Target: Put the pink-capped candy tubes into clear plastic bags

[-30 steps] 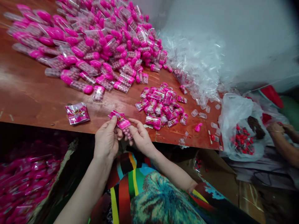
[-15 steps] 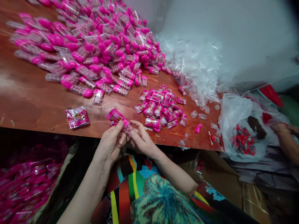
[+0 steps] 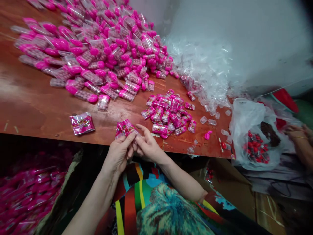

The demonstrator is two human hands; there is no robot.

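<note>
At the table's front edge, both hands work on one printed pink wrapper sleeve [image 3: 125,128]. My left hand [image 3: 116,153] pinches it between thumb and fingers. My right hand [image 3: 149,147] has thumb and fingers closed at its near right end, meeting the left fingertips. The small candy container is hidden by the sleeve and fingers. Left of the hands lies a flat stack of the same printed sleeves [image 3: 82,123]. A heap of small wrapped containers [image 3: 168,112] lies beyond my right hand, and one unwrapped candy container [image 3: 103,102] stands apart.
A large pile of pink-capped candy containers [image 3: 105,52] covers the far left table. Clear plastic pieces [image 3: 202,65] are heaped against the wall. At right sits a plastic bag [image 3: 238,120] with red-topped items, near another person's hand [image 3: 294,132]. Pink packets [image 3: 31,195] fill a container below left.
The candy container's pink beads showed between my fingers earlier; the printed sleeve now covers that spot. My hands have drawn slightly closer together. The stack of sleeves lies as before.
</note>
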